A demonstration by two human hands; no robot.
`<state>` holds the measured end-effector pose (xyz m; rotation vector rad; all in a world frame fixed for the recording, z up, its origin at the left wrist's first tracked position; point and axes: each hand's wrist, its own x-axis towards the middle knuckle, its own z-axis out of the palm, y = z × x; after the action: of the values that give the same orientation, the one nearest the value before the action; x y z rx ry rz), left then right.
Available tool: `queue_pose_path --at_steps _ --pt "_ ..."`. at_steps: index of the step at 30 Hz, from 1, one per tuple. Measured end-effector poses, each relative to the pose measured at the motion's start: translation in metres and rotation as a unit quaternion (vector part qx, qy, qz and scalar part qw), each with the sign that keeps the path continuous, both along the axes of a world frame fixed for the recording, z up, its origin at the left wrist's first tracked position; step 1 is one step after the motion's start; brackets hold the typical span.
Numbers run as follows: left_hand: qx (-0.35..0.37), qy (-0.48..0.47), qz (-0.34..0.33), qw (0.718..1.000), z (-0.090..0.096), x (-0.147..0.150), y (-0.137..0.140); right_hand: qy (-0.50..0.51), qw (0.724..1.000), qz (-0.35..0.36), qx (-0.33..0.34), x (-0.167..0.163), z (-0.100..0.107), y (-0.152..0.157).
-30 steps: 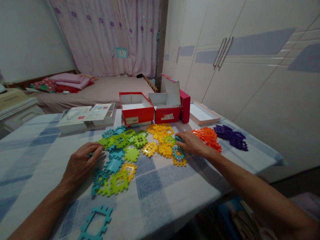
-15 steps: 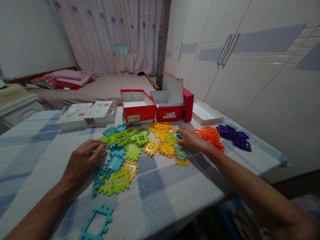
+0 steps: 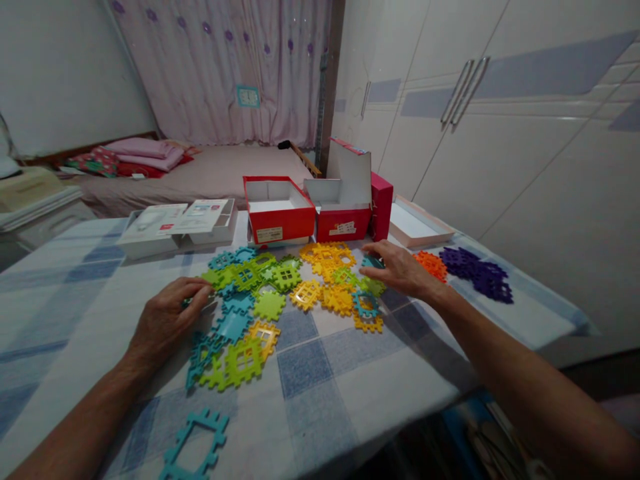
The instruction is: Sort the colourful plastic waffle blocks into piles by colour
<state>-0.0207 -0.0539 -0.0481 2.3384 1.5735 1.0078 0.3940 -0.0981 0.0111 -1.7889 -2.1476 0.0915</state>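
My left hand [image 3: 170, 313] rests at the left edge of a spread of notched plastic building tiles, its fingers curled together. A bit of a teal tile [image 3: 187, 303] shows between thumb and fingers; most of it is hidden. On the other side, my right hand [image 3: 397, 267] pinches a blue building tile [image 3: 373, 262] above the right end of the yellow tiles [image 3: 327, 260]. Below that hand lie a light green tile [image 3: 373, 287] and a teal frame tile [image 3: 365, 304]. Green tiles [image 3: 270, 305] and teal tiles [image 3: 234, 327] fill the middle and left.
Orange tiles [image 3: 431, 265] and dark purple tiles [image 3: 477, 275] lie in heaps to the right. Along the back stand a white box [image 3: 145, 247], two red boxes [image 3: 283, 227] and a shallow lid [image 3: 425, 235]. A lone teal frame [image 3: 220, 433] lies near the front of the checked tablecloth [image 3: 320, 407].
My right hand has moved slightly right and up with a blue tile, uncovering a light green tile and hiding more of the orange heap. My left hand has hardly moved.
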Motion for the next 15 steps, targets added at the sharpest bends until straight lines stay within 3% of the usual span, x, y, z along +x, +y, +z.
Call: queue_pose_path --at_steps 5,11,15 --pt "-0.001 0.001 -0.003 1.0 0.001 0.001 0.0 -0.003 0.997 0.06 -0.044 -0.015 0.009 -0.036" --pt "-0.001 0.006 -0.001 1.0 0.001 0.0 0.0 -0.085 0.994 0.048 -0.041 -0.025 -0.015 -0.049" --pt "0.003 0.005 0.001 1.0 0.0 0.0 0.0 -0.073 0.995 0.056 -0.045 -0.023 -0.028 -0.051"
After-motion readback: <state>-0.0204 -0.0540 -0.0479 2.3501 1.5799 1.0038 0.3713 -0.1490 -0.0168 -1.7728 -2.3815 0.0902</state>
